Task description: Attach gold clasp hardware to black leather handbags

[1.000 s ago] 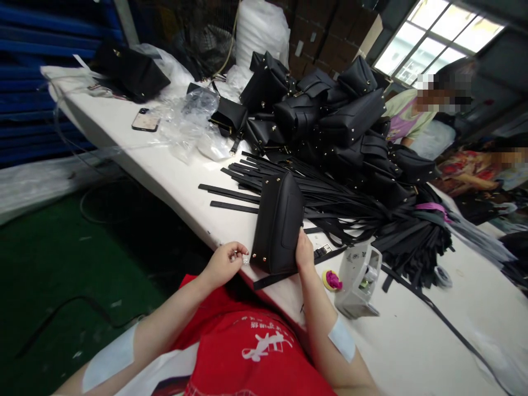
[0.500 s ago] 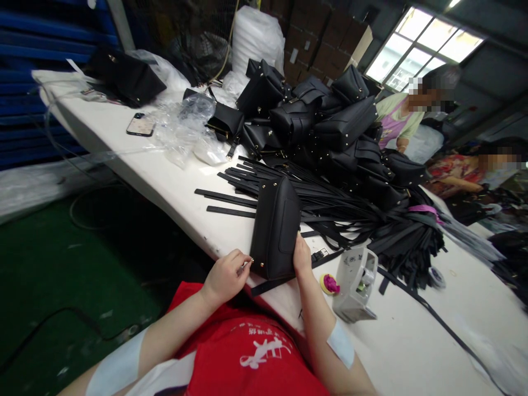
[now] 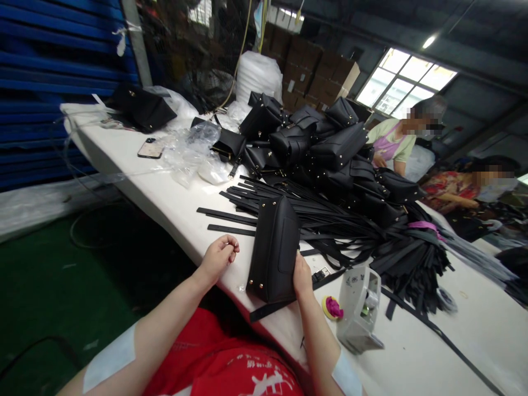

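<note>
Right of the smooth black leather-like handbag (image 3: pixel 274 250) on the white tabletop (image 3: pixel 433 357), an open pale-grey plastic box (image 3: pixel 350 308) holds small whitish and green items (image 3: pixel 371 300) too indistinct to name. The right hand (image 3: pixel 302 276) clasps the bag's right side near its closer end, while the left hand (image 3: pixel 220 257) hangs just left of the bag, fingers curled toward the thumb; whether they pinch anything, I cannot tell. The bag, boxy and tapering, shows a rounded stitched panel (image 3: pixel 289 242) and, on its left face, four gold-coloured studs (image 3: pixel 261 286), two at each end.

Black bag (image 3: pixel 275 250), gold-studded base (image 3: pixel 263 245) turned left, on white table (image 3: pixel 175 201)
</note>
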`<state>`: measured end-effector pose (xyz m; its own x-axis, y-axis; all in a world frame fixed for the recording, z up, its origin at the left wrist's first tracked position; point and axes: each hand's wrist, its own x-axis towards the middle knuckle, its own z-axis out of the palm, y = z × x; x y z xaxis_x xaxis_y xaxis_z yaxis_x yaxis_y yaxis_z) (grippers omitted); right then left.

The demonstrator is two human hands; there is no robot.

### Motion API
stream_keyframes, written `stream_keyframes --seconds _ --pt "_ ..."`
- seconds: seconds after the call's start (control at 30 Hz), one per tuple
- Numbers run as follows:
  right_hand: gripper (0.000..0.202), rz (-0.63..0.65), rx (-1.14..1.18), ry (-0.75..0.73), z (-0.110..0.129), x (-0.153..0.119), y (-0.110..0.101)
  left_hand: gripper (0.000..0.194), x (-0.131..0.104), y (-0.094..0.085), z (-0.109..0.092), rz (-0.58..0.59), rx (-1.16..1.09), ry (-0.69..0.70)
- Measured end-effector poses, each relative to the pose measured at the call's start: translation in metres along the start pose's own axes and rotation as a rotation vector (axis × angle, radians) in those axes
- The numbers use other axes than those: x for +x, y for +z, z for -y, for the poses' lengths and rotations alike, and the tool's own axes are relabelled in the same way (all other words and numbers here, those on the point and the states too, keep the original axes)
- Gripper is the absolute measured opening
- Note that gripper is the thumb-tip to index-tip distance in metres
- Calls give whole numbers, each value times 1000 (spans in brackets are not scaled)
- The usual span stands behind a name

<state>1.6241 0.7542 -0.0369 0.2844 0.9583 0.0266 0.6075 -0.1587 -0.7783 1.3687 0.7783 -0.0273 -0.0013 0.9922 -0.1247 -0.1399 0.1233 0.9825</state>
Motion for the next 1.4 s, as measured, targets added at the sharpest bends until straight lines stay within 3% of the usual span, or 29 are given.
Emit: stream_keyframes --seconds 0.13,0.27,0.47,0.63,0.7,0.83,0.9,0.97,1.03,1.1,1.2,1.27,1.4 --pt "69 19 13 19 0 0 1 11 46 5 -26 19 -85 -14" --pt "71 30 33 16 -1 1 1 15 87 22 -44 38 -164 -17" --pt "67 34 58 -25 -1 1 2 20 106 47 -58 130 -289 43" --pt "68 -11 60 1 0 -2 4 41 93 49 -54 112 -284 44" --pt "67 29 135 69 4 2 2 43 84 45 -48 89 -281 22" --pt "67 170 335 197 42 17 -26 38 64 31 -38 70 -320 -31" --pt "58 65 150 39 82 18 -51 38 53 22 -37 41 -329 -54" --pt "50 -77 -188 -236 126 10 -78 40 44 11 -39 -49 -328 -48" --pt "49 -38 -425 -457 162 -6 -96 42 36 0 -43 -178 -316 2" --pt "53 82 -651 -637 178 -23 -100 45 26 -11 -48 -306 -291 107" --pt "66 274 -849 -737 162 -41 -85 44 9 -22 -54 -391 -215 241" --pt "73 363 -852 -709 138 -50 -72 41 -3 -26 -57 -360 -130 233" --pt "78 326 -746 -547 107 -72 -64 38 -23 -26 -64 -221 -31 162"
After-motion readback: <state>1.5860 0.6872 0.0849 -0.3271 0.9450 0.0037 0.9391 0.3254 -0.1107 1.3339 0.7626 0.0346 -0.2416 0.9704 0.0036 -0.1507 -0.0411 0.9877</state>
